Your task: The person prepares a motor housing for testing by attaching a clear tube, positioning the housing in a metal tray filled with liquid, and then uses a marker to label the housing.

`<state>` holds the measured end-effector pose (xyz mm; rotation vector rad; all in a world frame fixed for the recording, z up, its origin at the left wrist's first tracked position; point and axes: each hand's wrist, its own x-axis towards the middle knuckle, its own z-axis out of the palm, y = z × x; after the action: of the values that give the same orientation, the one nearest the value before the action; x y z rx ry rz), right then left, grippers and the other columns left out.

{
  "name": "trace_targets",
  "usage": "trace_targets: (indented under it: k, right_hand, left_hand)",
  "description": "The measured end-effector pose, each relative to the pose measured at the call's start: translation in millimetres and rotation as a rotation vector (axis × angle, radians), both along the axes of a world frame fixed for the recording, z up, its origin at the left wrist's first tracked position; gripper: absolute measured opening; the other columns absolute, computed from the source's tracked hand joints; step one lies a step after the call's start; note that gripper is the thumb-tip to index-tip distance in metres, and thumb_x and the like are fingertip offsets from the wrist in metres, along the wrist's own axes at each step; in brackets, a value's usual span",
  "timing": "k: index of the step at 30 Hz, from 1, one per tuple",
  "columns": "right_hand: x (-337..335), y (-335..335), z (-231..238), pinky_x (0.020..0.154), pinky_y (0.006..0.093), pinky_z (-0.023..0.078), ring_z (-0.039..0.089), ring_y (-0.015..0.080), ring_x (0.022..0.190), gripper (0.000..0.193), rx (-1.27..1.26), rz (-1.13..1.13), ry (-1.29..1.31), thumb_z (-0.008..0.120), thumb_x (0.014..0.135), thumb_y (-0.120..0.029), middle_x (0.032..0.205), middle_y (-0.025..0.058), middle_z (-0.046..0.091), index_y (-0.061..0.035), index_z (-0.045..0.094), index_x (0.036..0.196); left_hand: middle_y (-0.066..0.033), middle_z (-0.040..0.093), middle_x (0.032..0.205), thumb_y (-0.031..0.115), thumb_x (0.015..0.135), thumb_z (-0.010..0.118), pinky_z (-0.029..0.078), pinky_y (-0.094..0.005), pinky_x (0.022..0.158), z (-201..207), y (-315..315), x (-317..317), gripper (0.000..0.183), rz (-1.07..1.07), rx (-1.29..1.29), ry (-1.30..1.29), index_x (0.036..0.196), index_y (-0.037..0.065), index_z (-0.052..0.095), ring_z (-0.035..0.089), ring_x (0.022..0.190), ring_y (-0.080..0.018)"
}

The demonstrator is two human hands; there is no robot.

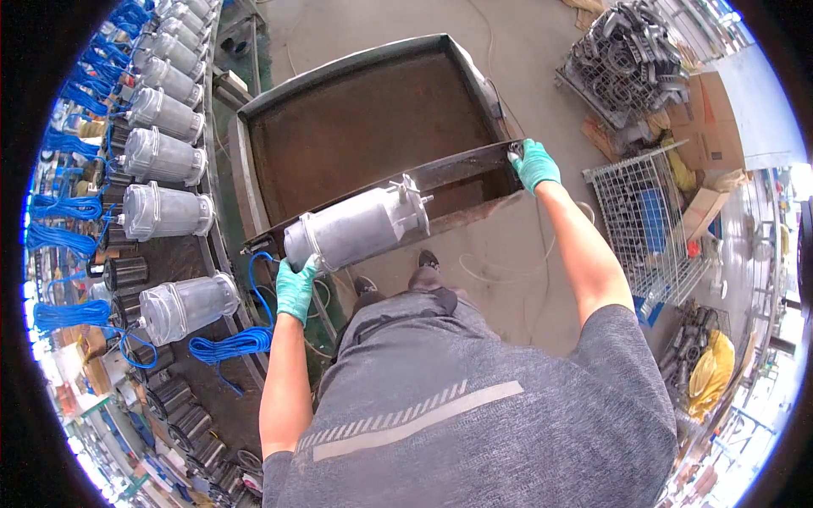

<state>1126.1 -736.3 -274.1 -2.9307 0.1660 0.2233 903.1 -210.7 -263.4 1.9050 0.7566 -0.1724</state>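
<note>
A grey, cylindrical submersible pump [356,229] with a flanged, shafted end lies across a dark metal beam at the near edge of the water tank [241,182]. Its shaft points right. My left hand [295,289], in a green glove, grips the pump's left end, where a blue cable [257,275] comes off. Over at the tank's right near corner is my right hand [535,166], gloved alike, its fingers closed around a small dark piece at the beam's end. I cannot make out what that piece is. Brownish water fills the tank.
Several similar pumps [165,212] with coiled blue cables stand in a row on a rack at left. To the right are a wire cage [639,224], a crate heaped with metal castings [622,63] and a cardboard box [716,118]. A thin hose curves over the floor.
</note>
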Motion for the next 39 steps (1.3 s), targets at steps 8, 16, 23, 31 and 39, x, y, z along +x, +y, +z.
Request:
trace_targets:
  k: [8, 16, 23, 31, 39]
  right_hand:
    - [-72, 130, 60, 0.093, 0.0416, 0.049, 0.065, 0.0345, 0.101, 0.038, 0.773, -0.010, -0.303, 0.059, 0.101, -0.034, 0.109, 0.0204, 0.069, 0.0008, 0.064, 0.114]
    - [-91, 266, 60, 0.078, 0.0340, 0.053, 0.064, 0.0206, 0.080, 0.026, 0.791, 0.195, -0.357, 0.066, 0.098, -0.024, 0.100, 0.0131, 0.069, -0.0011, 0.066, 0.110]
    - [-88, 267, 52, 0.069, 0.0356, 0.053, 0.065, 0.0206, 0.069, 0.017, 0.715, 0.102, -0.380, 0.059, 0.101, -0.017, 0.080, 0.0128, 0.070, -0.0056, 0.067, 0.110]
    - [-89, 272, 49, 0.068, 0.0350, 0.053, 0.064, 0.0188, 0.069, 0.016, 0.675, 0.072, -0.412, 0.060, 0.101, -0.016, 0.079, 0.0115, 0.070, -0.0059, 0.068, 0.110]
    - [-86, 278, 52, 0.071, 0.0368, 0.054, 0.066, 0.0222, 0.071, 0.017, 0.616, 0.065, -0.438, 0.060, 0.100, -0.017, 0.081, 0.0138, 0.071, -0.0063, 0.068, 0.109]
  left_hand:
    - [-0.0180, 0.071, 0.117, 0.040, 0.091, 0.075, 0.050, -0.0364, 0.095, 36, 2, 2, 0.058, -0.082, 0.261, 0.091, 0.127, -0.003, 0.060, 0.067, 0.107, -0.0258]
    - [-0.0195, 0.066, 0.119, 0.012, 0.096, 0.061, 0.050, -0.0407, 0.098, -21, 114, -16, 0.031, 0.033, 0.610, -0.304, 0.125, 0.003, 0.062, 0.065, 0.109, -0.0351]
    - [-0.0275, 0.062, 0.128, 0.042, 0.103, 0.048, 0.044, -0.0495, 0.106, -29, 182, 33, 0.047, -0.149, 0.478, 0.144, 0.128, 0.004, 0.059, 0.055, 0.126, -0.0451]
    - [0.0029, 0.050, 0.071, 0.034, 0.103, 0.059, 0.032, -0.0240, 0.038, -56, 199, 43, 0.015, 0.389, -0.581, 0.156, 0.097, 0.020, 0.054, 0.045, 0.049, -0.0102]
    - [0.0028, 0.054, 0.070, 0.023, 0.100, 0.062, 0.034, -0.0256, 0.040, -71, 170, 10, 0.010, 0.420, -0.529, -0.129, 0.109, 0.018, 0.059, 0.047, 0.049, -0.0087]
